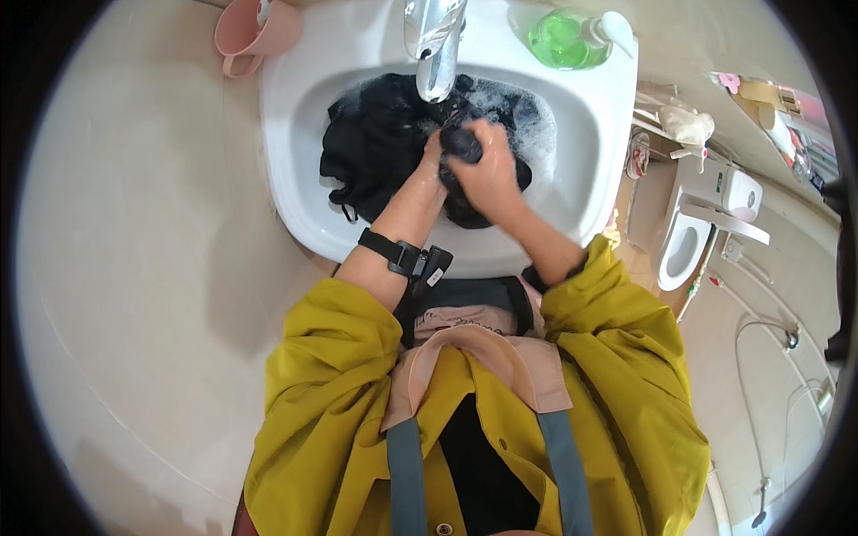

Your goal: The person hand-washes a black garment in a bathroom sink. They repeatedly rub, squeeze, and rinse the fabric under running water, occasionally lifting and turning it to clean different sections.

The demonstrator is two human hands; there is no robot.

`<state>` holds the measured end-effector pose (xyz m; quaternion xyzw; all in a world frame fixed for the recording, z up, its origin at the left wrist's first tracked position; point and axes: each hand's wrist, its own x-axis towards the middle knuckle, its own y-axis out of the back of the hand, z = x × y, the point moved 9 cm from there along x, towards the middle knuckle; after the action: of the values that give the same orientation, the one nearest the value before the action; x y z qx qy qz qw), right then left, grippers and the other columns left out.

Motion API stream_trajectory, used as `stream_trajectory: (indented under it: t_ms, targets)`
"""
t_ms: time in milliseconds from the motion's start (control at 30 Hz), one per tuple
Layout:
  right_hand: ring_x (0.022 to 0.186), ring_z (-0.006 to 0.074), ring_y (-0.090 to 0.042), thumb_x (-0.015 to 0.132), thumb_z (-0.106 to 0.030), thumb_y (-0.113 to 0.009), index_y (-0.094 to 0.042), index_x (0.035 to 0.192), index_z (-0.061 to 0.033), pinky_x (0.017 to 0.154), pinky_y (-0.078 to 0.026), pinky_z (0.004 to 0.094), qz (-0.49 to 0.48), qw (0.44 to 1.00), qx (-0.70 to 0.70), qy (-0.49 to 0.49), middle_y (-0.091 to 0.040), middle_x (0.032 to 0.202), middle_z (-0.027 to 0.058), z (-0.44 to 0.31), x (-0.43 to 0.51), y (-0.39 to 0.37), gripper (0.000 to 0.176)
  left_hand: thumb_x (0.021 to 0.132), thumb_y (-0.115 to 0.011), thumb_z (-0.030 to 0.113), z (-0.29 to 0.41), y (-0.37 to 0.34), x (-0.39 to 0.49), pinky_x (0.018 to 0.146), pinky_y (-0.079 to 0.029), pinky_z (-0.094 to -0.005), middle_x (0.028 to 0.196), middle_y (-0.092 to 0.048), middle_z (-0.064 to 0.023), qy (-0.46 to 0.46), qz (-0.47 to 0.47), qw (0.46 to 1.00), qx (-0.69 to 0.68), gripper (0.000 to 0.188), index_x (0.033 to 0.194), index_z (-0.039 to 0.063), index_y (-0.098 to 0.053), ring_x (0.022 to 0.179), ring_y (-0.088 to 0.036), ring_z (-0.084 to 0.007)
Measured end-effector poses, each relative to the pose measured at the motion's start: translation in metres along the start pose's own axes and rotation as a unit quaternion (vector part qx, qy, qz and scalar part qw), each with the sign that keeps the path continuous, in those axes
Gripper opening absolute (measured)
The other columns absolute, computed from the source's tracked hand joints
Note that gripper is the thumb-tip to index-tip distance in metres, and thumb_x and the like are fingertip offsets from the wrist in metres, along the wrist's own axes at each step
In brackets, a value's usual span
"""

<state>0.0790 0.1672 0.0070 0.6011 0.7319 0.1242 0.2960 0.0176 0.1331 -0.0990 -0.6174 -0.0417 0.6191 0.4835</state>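
Note:
Wet black fabric (375, 144) lies bunched in a white washbasin (576, 147), in water with suds on the right. Just below the spout of the chrome faucet (437, 60), both my hands are closed on a bunch of this cloth. My right hand (488, 164) grips the bunch from the right, blurred by motion. My left hand (437, 161) holds it from the left, its fingers mostly hidden behind the cloth. A black strap with a small device sits on my left wrist.
A pink cup (251, 33) stands at the basin's upper left corner, and a pump bottle of green liquid (566, 40) at its upper right. Beyond the basin on the right are a rack (660, 120), a toilet (687, 241) and a shower hose (741, 388).

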Motion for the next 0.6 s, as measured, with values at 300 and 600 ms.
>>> stream_trajectory:
  t_ms: [300,600]
  targets:
    - [0.106,0.0386,-0.044,0.068,-0.023,-0.069,-0.051,0.115,-0.0063,0.091,-0.037,0.0432,0.13,0.876,-0.464,0.033,-0.047,0.117,0.0181,0.047,0.033,0.058,0.053,0.075,-0.065,0.037,0.061,-0.005,-0.044,0.086,-0.043,-0.0424,0.116,-0.048,-0.0211,-0.159,0.151,0.734,0.643,0.058,0.11,-0.005,-0.046,0.103,-0.049,-0.0359]
    - [0.081,0.0313,-0.057,0.071,-0.016,-0.062,-0.054,0.107,0.0046,0.078,-0.045,0.0354,-0.072,0.959,-0.267,0.058,-0.06,0.092,0.0183,0.023,0.057,-0.071,0.042,0.071,-0.067,0.024,0.126,0.046,-0.057,0.093,-0.034,-0.0423,0.11,-0.053,-0.0179,-0.201,0.275,0.448,0.826,0.055,0.116,-0.001,-0.048,0.104,-0.048,-0.0338]
